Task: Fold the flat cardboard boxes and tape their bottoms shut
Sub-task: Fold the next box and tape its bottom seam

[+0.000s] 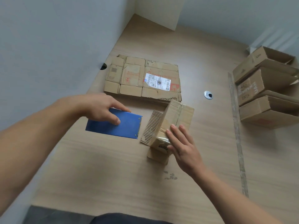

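Pale walls close in a wooden counter [113, 175]. Near its middle a small box [176, 117] is tipped on edge, with tape [181, 109] seen across its bottom and one ribbed flap lying loose on the counter. It is steadied by the right hand [182, 147], fingers straight against its near end; the thumb is hidden. The left hand [100, 109] is laid flat, fingers spread, on a blue board [126, 128] just beside the box. Behind, flat boxes [142, 78] lie unfolded; at the right, folded boxes [265, 88] are piled. The task is judged partly done.
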`<state>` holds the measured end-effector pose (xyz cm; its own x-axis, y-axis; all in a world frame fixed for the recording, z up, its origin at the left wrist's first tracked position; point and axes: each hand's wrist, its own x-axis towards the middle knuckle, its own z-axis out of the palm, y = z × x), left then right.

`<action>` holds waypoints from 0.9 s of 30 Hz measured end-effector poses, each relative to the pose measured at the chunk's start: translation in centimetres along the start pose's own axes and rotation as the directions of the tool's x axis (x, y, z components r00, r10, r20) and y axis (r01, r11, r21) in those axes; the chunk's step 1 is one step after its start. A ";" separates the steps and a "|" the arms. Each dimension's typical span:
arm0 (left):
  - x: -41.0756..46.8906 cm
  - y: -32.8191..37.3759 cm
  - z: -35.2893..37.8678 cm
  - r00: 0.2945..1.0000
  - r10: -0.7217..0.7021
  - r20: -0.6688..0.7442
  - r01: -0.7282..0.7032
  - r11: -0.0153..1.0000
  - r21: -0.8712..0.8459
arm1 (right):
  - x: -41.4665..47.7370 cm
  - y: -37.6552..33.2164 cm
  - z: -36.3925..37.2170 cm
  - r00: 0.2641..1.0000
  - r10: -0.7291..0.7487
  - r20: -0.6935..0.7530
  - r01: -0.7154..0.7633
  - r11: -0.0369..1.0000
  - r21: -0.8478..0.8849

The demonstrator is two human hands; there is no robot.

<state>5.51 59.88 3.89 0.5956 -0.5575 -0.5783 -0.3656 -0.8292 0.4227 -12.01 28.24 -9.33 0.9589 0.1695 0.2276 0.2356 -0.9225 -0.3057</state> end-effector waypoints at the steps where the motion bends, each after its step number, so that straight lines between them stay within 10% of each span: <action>1: 0.5 0.2 0.2 1.000 -0.006 -0.013 0.006 1.000 0.014 | 0.0 0.1 -0.1 1.000 -0.004 0.008 0.004 1.000 -0.003; 27: 3.6 8.2 2.8 0.970 0.039 -0.241 0.038 0.951 0.306 | 0.5 -1.3 -0.7 0.999 0.041 0.023 -0.042 0.997 0.071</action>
<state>2.70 50.98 3.33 0.7357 -0.5634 -0.3759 -0.5443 -0.8221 0.1670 -11.98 29.28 -8.15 0.9711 0.1398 0.1937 0.2056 -0.9019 -0.3798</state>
